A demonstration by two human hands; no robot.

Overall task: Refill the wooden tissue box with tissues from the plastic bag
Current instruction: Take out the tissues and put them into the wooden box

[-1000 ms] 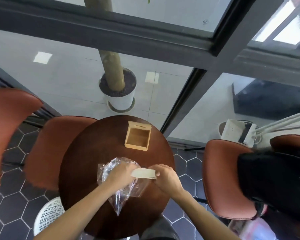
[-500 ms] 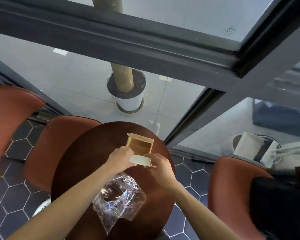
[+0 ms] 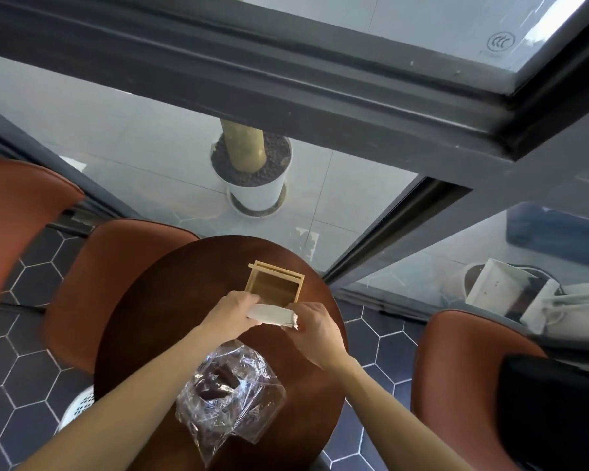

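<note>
An open wooden tissue box [image 3: 275, 284] sits on the far part of the round dark table [image 3: 157, 321], its inside bare. A white stack of tissues [image 3: 272, 315] hangs just in front of the box's near edge. My left hand [image 3: 232, 314] grips its left end and my right hand [image 3: 312, 326] grips its right end. The clear plastic bag [image 3: 228, 399] lies crumpled on the table nearer to me, under my forearms, with no hand on it.
Brown chairs stand at the left [image 3: 116, 283], far left [image 3: 17, 219] and right [image 3: 466, 379]; a black bag [image 3: 555, 413] lies on the right one. A white basket [image 3: 79, 406] stands on the floor beside the table. A potted trunk [image 3: 252, 175] stands behind the glass.
Both hands carried the tissue stack out of the plastic bag and forward up to the wooden box. The bag was let go and stays on the near table.
</note>
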